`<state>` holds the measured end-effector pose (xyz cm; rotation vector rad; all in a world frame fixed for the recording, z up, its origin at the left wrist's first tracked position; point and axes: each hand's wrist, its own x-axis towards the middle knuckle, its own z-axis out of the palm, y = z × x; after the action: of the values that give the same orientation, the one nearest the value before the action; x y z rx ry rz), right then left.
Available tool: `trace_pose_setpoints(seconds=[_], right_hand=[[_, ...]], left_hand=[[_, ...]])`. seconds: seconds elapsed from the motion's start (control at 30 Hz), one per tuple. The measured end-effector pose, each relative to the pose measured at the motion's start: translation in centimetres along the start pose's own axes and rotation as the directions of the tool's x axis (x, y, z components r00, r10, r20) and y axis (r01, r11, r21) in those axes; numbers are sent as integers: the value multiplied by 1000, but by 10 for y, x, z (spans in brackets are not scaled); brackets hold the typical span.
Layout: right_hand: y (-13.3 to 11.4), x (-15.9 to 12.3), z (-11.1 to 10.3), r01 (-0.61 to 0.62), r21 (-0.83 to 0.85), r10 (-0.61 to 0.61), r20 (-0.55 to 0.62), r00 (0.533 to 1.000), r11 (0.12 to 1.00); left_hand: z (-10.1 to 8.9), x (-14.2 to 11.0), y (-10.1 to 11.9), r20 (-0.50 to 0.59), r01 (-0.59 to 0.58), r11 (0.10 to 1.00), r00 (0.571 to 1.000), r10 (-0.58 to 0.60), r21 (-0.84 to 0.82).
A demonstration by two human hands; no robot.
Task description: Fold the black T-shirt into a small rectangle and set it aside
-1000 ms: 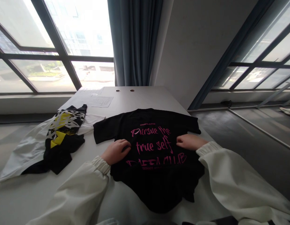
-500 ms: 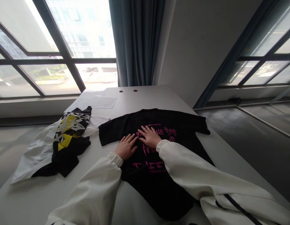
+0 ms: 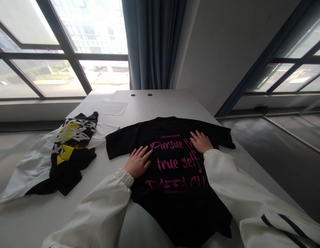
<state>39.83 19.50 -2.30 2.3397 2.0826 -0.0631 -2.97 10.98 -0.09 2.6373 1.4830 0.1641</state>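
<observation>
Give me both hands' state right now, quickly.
Left hand: open, palm down on the black T-shirt, holding nothing.
Right hand: open, palm down on the same shirt, holding nothing.

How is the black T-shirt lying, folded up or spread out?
Mostly spread out: the black T-shirt has its sleeves reaching to both sides and its pink writing showing. The lower part looks rumpled.

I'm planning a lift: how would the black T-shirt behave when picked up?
The black T-shirt would likely droop, since its lower outline lies uneven. It should be light, seemingly only cloth. Rolling seems unlikely, as it lies spread across the table.
</observation>
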Motion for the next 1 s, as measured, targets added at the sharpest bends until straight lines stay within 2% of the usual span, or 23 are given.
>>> trace_pose_setpoints(seconds=[0.07,0.17,0.37,0.5,0.57,0.6,0.7,0.8,0.87,0.93,1.0], right_hand=[[18,7,2,-65,9,65,6,998,998],[30,13,6,-94,13,94,21,995,995],[28,15,5,-108,1,107,70,992,994],[14,19,-7,-184,21,180,130,975,983],[-6,24,-16,-183,34,176,145,974,982],[-21,27,-21,-138,40,131,135,982,990],[-77,36,-32,118,33,-119,30,992,992],[-138,46,-33,342,52,-343,22,939,938],[-170,55,-28,448,56,-450,37,892,892],[-190,65,-22,493,64,-497,66,865,868],[-199,78,-17,480,74,-485,81,871,874]], left_hand=[[-1,-1,1,5,6,1000,1000,-6,3],[-2,-3,3,2,23,1000,1000,-23,5],[-20,4,10,25,43,999,999,-43,16],[-28,15,12,-79,37,999,996,-34,38],[-24,20,9,-122,39,998,992,-33,42],[-21,23,8,-128,45,998,991,-39,43],[-8,29,3,-102,65,997,993,-59,51],[0,30,0,-88,62,996,995,-56,63],[2,29,0,-93,57,996,994,-51,67],[2,28,0,-93,55,996,994,-49,65],[2,28,1,-90,55,997,995,-50,59]])
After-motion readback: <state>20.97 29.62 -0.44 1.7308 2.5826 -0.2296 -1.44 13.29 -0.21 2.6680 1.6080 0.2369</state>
